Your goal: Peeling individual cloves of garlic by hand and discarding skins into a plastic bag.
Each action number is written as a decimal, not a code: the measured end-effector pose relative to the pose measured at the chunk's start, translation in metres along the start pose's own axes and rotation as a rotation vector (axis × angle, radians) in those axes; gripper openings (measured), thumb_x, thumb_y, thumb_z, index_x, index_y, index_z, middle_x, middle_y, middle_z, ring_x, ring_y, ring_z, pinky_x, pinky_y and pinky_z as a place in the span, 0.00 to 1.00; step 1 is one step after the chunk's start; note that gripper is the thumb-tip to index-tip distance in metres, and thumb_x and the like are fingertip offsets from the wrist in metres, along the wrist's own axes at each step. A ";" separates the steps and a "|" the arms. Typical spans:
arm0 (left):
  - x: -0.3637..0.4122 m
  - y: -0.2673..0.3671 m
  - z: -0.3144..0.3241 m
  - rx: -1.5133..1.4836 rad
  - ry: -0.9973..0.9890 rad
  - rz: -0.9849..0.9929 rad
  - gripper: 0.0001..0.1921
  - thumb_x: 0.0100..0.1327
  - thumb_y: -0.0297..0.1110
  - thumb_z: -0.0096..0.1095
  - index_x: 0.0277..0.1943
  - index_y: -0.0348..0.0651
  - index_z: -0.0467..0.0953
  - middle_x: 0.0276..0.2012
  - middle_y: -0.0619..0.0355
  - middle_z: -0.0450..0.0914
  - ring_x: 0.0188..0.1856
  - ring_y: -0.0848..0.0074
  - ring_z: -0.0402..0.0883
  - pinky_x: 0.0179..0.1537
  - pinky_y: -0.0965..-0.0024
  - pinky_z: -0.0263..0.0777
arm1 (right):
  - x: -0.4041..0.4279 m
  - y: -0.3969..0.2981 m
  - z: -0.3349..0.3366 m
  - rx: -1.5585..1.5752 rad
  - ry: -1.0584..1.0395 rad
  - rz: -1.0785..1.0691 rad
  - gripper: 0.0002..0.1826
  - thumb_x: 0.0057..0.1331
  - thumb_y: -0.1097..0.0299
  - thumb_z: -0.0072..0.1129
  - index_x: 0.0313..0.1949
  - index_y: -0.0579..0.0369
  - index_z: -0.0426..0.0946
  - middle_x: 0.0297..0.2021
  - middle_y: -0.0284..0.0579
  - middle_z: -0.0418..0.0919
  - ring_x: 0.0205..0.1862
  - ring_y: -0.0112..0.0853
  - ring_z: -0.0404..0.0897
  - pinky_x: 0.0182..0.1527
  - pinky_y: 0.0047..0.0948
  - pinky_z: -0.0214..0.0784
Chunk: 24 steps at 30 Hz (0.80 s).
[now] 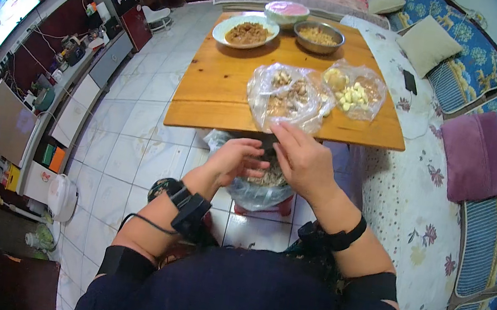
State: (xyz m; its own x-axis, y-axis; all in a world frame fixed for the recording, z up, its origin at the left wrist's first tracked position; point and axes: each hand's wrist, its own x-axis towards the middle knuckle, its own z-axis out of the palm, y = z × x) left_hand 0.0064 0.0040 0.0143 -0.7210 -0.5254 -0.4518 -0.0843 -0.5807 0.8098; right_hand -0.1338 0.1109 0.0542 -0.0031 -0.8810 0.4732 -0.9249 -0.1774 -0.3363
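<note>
My left hand (240, 159) hovers with fingers apart in front of the wooden table's edge, over a plastic-lined bin (262, 190) that holds pale scraps. My right hand (302, 159) is at the near edge of a clear plastic bag (265, 82), its fingertips over the film; whether they pinch it cannot be told. Unpeeled garlic cloves (297, 88) lie on that bag. To its right, peeled garlic cloves (354, 96) rest on a second clear plastic bag (377, 89). Any small thing between my fingers is hidden.
On the wooden table (209, 98) stand a plate of brown food (219, 33), a metal bowl (318, 46) and a covered bowl (286, 16) at the far side. A cloth-covered sofa (410, 214) with a purple cushion (479, 157) runs along the right. A cabinet (77, 106) lines the left wall.
</note>
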 end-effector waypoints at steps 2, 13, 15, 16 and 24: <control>0.002 -0.002 0.000 -0.117 -0.145 0.025 0.19 0.62 0.31 0.50 0.55 0.36 0.63 0.44 0.53 0.73 0.42 0.68 0.77 0.36 0.66 0.75 | 0.003 -0.008 0.016 0.149 0.259 -0.285 0.13 0.58 0.66 0.50 0.45 0.46 0.72 0.40 0.49 0.77 0.34 0.40 0.80 0.29 0.37 0.73; -0.034 -0.010 -0.022 0.396 -0.001 0.465 0.21 0.59 0.27 0.54 0.57 0.40 0.65 0.46 0.55 0.74 0.40 0.77 0.76 0.43 0.75 0.69 | -0.020 0.009 0.023 -0.170 -0.067 -0.132 0.22 0.54 0.70 0.56 0.51 0.47 0.69 0.50 0.46 0.72 0.41 0.39 0.77 0.38 0.33 0.72; -0.057 -0.004 -0.053 0.838 0.240 1.008 0.17 0.60 0.22 0.50 0.53 0.37 0.70 0.37 0.56 0.78 0.35 0.78 0.76 0.37 0.77 0.69 | -0.036 0.016 0.003 0.023 0.063 -0.159 0.21 0.53 0.72 0.56 0.49 0.51 0.71 0.48 0.50 0.73 0.40 0.41 0.78 0.38 0.34 0.72; -0.070 -0.001 -0.071 1.027 0.268 1.083 0.13 0.58 0.21 0.52 0.47 0.35 0.73 0.35 0.53 0.77 0.33 0.74 0.76 0.35 0.75 0.69 | -0.052 0.024 -0.007 0.077 0.048 -0.187 0.19 0.53 0.73 0.56 0.47 0.53 0.72 0.47 0.51 0.74 0.40 0.41 0.77 0.39 0.34 0.71; -0.093 -0.069 -0.190 1.637 -0.092 0.506 0.11 0.55 0.36 0.54 0.39 0.42 0.73 0.34 0.50 0.74 0.38 0.59 0.74 0.38 0.60 0.66 | -0.182 0.069 -0.002 0.005 -0.545 0.100 0.25 0.52 0.57 0.60 0.49 0.50 0.71 0.52 0.52 0.68 0.43 0.43 0.73 0.47 0.37 0.65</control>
State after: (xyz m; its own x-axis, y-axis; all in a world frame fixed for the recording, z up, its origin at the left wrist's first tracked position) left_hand 0.2098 -0.0254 -0.0704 -0.9245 -0.3736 -0.0760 -0.3724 0.8421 0.3900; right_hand -0.1980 0.2593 -0.0538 0.1082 -0.9928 -0.0509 -0.9284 -0.0826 -0.3622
